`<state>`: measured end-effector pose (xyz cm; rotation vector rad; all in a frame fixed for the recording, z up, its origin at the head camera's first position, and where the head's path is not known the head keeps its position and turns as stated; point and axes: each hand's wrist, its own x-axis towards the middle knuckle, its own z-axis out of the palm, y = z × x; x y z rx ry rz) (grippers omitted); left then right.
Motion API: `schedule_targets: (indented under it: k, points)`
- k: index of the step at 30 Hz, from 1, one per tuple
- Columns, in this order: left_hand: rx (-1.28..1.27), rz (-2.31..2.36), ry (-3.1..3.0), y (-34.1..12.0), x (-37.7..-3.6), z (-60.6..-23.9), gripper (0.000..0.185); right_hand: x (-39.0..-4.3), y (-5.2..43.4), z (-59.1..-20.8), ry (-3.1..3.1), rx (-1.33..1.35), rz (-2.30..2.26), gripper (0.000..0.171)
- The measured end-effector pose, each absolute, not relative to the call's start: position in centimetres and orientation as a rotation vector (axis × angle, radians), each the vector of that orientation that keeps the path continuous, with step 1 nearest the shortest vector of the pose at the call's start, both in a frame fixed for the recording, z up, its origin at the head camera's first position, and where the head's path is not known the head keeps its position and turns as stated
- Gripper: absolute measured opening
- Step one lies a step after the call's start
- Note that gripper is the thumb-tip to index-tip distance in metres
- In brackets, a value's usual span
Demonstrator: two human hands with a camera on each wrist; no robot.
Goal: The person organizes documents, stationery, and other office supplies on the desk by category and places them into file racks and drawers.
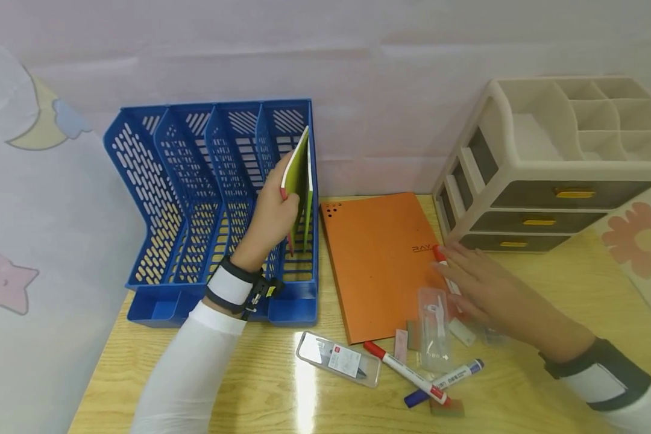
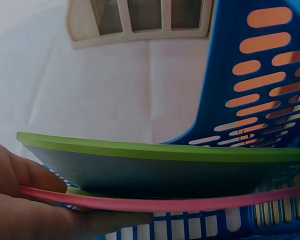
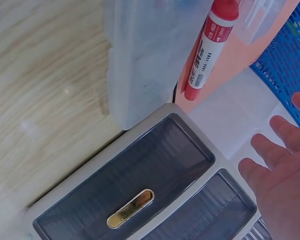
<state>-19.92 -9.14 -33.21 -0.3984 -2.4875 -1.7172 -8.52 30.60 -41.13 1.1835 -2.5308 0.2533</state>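
My left hand (image 1: 273,208) pinches a thin pink-edged notebook (image 2: 165,204) between thumb and fingers, inside the right-hand compartment of a blue file rack (image 1: 293,310). A green-edged notebook (image 2: 165,152) stands upright beside it, against the rack's right wall. Over on the right, my right hand (image 1: 483,292) has its fingers spread and holds nothing. It hovers by a red-capped marker (image 3: 210,50) that lies at the right edge of an orange folder (image 1: 374,265). A clear plastic case (image 1: 434,349) with a white tool inside overlaps the folder's lower right corner.
A beige drawer unit (image 1: 537,169) with dark drawers stands at the back right. Nearer me lie a clear pen case (image 1: 339,360), another red marker (image 1: 407,369), a blue marker (image 1: 456,377) and several erasers, among them a pink one (image 1: 401,345).
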Motion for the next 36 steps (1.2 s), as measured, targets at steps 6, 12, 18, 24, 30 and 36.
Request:
schedule_targets:
  k: [6,12,18,24,30,36]
  points:
    - [-0.364,-1.689,-2.57,-9.1,-20.5,-33.2,0.074,-8.7,30.7,-40.8,-2.535,1.182,0.225,0.065]
    - [-0.37,-1.931,-2.639,-9.6,-20.4,-33.2,0.086,-8.7,30.6,-40.5,-2.542,1.186,0.204,0.065]
    - [-0.427,-2.111,-2.631,-10.0,-20.3,-33.0,0.097,-8.9,30.6,-40.5,-2.52,1.205,0.214,0.064]
    - [-0.493,-2.212,-2.579,-10.2,-20.3,-33.1,0.101,-9.3,30.6,-40.7,-2.462,1.22,0.284,0.06]
    - [-0.52,-2.156,-2.596,-10.5,-20.3,-33.4,0.1,-9.3,30.8,-40.9,-2.468,1.224,0.257,0.058]
    - [-0.524,-2.085,-2.622,-10.7,-20.3,-33.6,0.099,-9.2,30.6,-40.5,-2.527,1.171,0.255,0.062]
